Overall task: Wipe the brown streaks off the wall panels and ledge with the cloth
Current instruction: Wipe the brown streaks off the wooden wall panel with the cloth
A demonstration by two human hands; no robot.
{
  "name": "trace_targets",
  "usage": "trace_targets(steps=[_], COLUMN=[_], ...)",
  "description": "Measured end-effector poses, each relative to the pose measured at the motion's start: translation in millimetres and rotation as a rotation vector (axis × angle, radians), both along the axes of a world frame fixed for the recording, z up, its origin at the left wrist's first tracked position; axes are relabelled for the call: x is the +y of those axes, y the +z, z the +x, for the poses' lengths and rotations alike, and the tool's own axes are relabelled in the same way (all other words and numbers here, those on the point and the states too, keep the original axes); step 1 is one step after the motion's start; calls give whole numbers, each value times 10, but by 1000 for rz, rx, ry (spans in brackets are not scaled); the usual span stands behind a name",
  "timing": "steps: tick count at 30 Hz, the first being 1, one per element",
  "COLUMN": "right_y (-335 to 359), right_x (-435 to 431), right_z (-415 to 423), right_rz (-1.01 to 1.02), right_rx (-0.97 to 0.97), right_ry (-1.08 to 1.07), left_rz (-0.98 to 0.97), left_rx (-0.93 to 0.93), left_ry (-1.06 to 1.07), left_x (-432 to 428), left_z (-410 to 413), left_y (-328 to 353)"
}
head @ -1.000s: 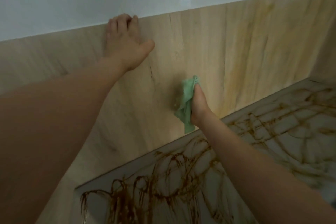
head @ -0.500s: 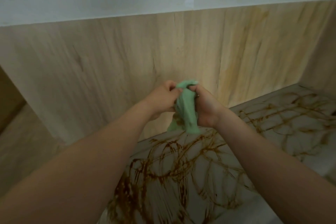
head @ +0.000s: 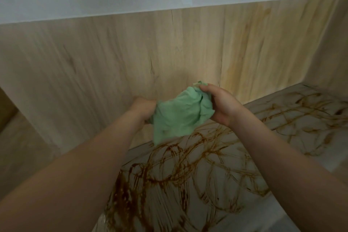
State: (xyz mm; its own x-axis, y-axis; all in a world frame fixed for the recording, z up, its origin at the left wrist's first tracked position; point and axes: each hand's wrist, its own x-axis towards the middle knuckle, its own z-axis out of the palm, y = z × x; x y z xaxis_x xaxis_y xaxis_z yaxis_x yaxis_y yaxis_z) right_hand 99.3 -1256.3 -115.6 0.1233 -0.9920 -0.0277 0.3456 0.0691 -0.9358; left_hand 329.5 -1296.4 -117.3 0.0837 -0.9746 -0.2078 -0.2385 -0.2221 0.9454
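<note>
Head view: off the wall panels [head: 79,58] it braced a second ago, our left hand [head: 143,108] grips the green cloth [head: 178,116], our right hand [head: 222,105] clutching its other end, above the ledge [head: 293,143]. Wiping pauses, we judge, for a clean face; brown streaks [head: 169,165] remain. Count: two hands, one cloth, one ledge.

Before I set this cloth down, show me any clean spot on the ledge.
Little is clean: the pale strip along the front edge of the ledge, and a patch at far right below the fainter loops. Brown streaks crowd the middle, thickest lower left.
</note>
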Motion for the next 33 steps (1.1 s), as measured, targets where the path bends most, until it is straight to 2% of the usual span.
trace_targets(steps=[2,3,7,9,12,15,17,19,21,24,26,28,30,31,33], right_y=[20,25,54,89,98,49,-10,-104,-197,-285,-296,-248,-217,-201,-157], right_x=[16,18,45,59,8,-30,-13,8,5,4,44,103,109,96,78], right_z=[21,31,32,-40,-212,-354,-393,-403,-373,-315,-319,-331,-333,-329,-324], right_rz=[-11,-13,-4,-15,-8,42,92,129,142,107,106,42,-27,-41,-57], right_rx=[-24,-16,22,21,78,218,370,436,309,-17,-104,18,146,153,155], right_ry=[4,-1,-37,-43,-117,-219,-250,-275,-264,-107,121,229,188,159,108], left_rz=[-96,-149,-128,-106,-102,-46,-58,-111,-143,-146,-217,-326,-368,-355,-319], left_rx=[-212,-258,-138,-121,70,218,206,179,198,231,45,-287,-564,-641,-669], left_ry=[-46,-98,-448,-551,-501,-445,-473,-544,-630,-703,-672,-596,-529,-490,-412], left_x=[16,33,123,147,129,150,175,172,192,204,167,105,45,26,40], left_z=[-43,-71,-235,-331,-439,-508,-552,-597,-644,-697,-698,-669,-643,-635,-656], left_y=[-13,12,56,49,49,147,231,294,392,526,576,576,520,470,356])
